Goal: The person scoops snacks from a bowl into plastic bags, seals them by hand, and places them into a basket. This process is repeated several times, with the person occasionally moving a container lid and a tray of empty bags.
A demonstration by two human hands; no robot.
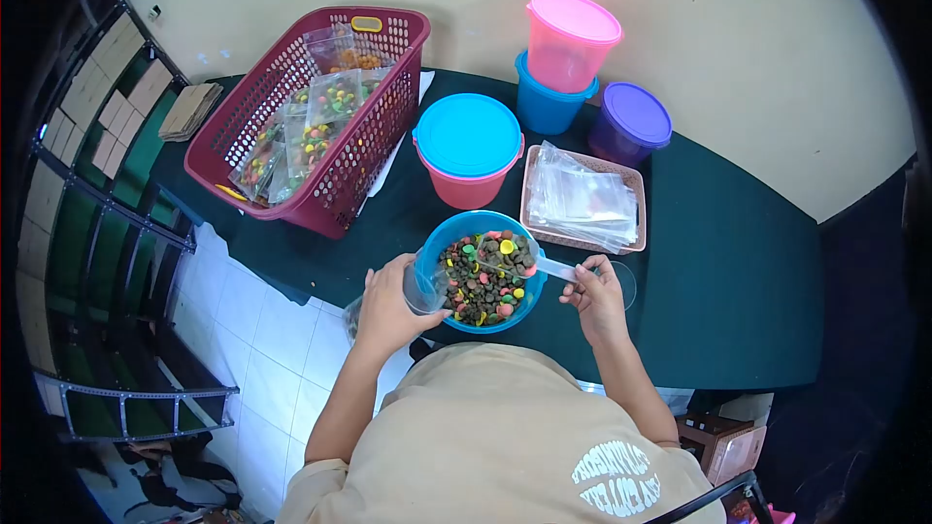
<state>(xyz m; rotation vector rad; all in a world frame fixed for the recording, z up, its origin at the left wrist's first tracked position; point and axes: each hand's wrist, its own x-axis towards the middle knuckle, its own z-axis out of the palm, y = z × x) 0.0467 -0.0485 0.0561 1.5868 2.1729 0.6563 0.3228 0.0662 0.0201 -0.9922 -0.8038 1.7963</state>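
Note:
A blue tub (pixel 537 303) of brown kibble-like pieces mixed with yellow, pink and green ones stands at the table's front edge. My right hand (pixel 600 303) is closed around the handle of a clear scoop (pixel 555 269), whose loaded bowl is over the tub. My left hand (pixel 390 303) wraps around a clear plastic jar (pixel 419 289), tilted with its mouth at the tub's left rim. Brown pieces show through the jar's lower end. Beside my right hand lies a clear round lid (pixel 629 283).
A maroon basket (pixel 335 184) of filled clear bags stands left on the green-covered table (pixel 733 281). Behind the tub are a blue-lidded pink tub (pixel 468 150), a tray (pixel 582 241) of clear bags, a pink tub (pixel 573 44) stacked on a blue one, and a purple tub (pixel 631 121).

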